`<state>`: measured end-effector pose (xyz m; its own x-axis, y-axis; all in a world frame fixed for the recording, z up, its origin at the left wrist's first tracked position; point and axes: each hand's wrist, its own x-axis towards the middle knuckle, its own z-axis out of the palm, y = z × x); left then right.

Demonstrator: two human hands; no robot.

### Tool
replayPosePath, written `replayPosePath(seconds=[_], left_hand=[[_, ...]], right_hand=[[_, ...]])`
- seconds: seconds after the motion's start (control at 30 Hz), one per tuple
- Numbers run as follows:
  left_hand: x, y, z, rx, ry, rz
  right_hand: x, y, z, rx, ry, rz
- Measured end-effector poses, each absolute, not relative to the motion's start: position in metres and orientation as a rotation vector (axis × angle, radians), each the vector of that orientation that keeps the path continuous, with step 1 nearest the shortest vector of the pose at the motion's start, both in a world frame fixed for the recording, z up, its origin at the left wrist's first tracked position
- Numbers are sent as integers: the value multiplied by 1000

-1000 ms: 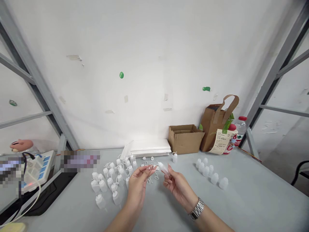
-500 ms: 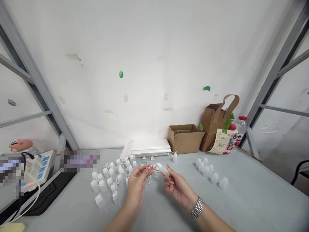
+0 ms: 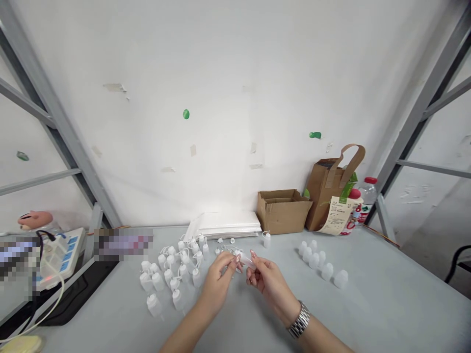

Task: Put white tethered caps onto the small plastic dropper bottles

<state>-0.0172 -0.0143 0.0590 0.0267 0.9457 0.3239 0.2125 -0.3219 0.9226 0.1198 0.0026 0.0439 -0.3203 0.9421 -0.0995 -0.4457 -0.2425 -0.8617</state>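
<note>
Head view: bottle point(image 3: 248, 262) held between left hand point(image 3: 218, 275) and right hand point(image 3: 269, 280).

At the back of the bench point(image 3: 382, 289), an open cardboard box point(image 3: 283, 218) stands between a stack of flat white sheets point(image 3: 228, 225) and a brown bag point(image 3: 318, 196). A printed slip point(image 3: 336, 215) hangs on the bag's front; a red-capped clear bottle point(image 3: 368, 192) stands close by. At far left, a pink pig figure point(image 3: 39, 219) sits behind a white power strip point(image 3: 69, 257).
</note>
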Motion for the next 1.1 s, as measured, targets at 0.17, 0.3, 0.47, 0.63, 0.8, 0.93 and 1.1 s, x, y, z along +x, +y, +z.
replayPosePath(seconds=[0.17, 0.3, 0.47, 0.63, 0.8, 0.93, 1.1], left_hand=[[-16, -18, 62, 1609, 1137, 1355], [-16, -20, 64, 1657, 1112, 1320], [-15, -22, 65, 1681, 1107, 1307], [-17, -22, 62, 1814, 1082, 1251], [-18, -21, 55, 2043, 1111, 1206], [-17, -20, 53, 1960, 1228, 1310], [-18, -16, 56, 1460, 1316, 1513]], right_hand=[[121, 2, 47, -771, -898, 1766], [122, 2, 52, -772, -885, 1764], [123, 2, 57, -775, -841, 1789], [124, 2, 56, -737, -751, 1855], [123, 3, 53, -725, -691, 1893], [124, 4, 52, -720, -693, 1866], [124, 3, 52, -716, -774, 1762]])
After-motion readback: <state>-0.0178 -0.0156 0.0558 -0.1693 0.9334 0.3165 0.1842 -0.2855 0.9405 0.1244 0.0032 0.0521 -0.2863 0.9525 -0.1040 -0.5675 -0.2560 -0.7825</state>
